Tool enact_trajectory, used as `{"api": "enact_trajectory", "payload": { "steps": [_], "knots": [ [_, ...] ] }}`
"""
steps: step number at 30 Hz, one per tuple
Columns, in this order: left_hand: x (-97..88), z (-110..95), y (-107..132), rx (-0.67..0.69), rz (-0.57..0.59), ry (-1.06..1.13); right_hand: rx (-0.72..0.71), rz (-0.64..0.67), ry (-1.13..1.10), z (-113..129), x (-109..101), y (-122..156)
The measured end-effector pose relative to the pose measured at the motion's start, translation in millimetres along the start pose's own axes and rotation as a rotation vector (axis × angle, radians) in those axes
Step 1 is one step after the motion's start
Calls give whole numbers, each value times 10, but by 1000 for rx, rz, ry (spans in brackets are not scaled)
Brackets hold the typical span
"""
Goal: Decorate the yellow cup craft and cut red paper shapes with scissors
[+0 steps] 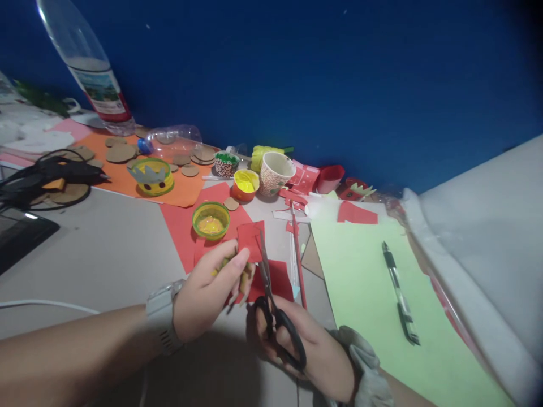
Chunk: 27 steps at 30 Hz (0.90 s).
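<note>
Blue wall (pixel 339 85) backs our surface (pixel 127 243), where a cup (pixel 270 181) and bottle (pixel 99 90) stand along the far edge. Nearer us, our left hand (pixel 207 288) pinches red paper (pixel 248 234) aloft, seemingly so the scissors (pixel 268 285), gripped in our right hand (pixel 316 345), can meet its right edge.

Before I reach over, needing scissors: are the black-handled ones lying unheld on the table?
No, the right hand holds the black-handled scissors.

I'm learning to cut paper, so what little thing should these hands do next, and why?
Perhaps gently squeeze the scissors, because the right hand has their blades by the small red paper, which the left hand is pinching.
</note>
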<state>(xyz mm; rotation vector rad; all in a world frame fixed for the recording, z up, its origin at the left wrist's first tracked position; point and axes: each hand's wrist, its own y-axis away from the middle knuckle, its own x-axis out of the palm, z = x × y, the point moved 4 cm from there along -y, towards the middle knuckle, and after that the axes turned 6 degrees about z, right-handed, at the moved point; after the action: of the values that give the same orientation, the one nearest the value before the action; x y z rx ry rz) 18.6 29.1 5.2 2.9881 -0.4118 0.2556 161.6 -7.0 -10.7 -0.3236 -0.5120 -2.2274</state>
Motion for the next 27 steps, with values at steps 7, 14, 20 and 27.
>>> {"api": "enact_trajectory", "payload": {
  "steps": [7, 14, 20, 27],
  "knots": [
    [6, -50, -5, 5, -7, -42, -11, 29, -2, 7, -2, -7],
    [9, -13, -10, 35, 7, -51, -23, 0, 25, 11, 7, 2],
    [14, -29, 3, 33, 27, -59, -26, -28, 54, 40, 31, 19],
    [13, -50, 22, 47, 14, -77, -13, -25, 38, 34, 20, 24]
  ]
}}
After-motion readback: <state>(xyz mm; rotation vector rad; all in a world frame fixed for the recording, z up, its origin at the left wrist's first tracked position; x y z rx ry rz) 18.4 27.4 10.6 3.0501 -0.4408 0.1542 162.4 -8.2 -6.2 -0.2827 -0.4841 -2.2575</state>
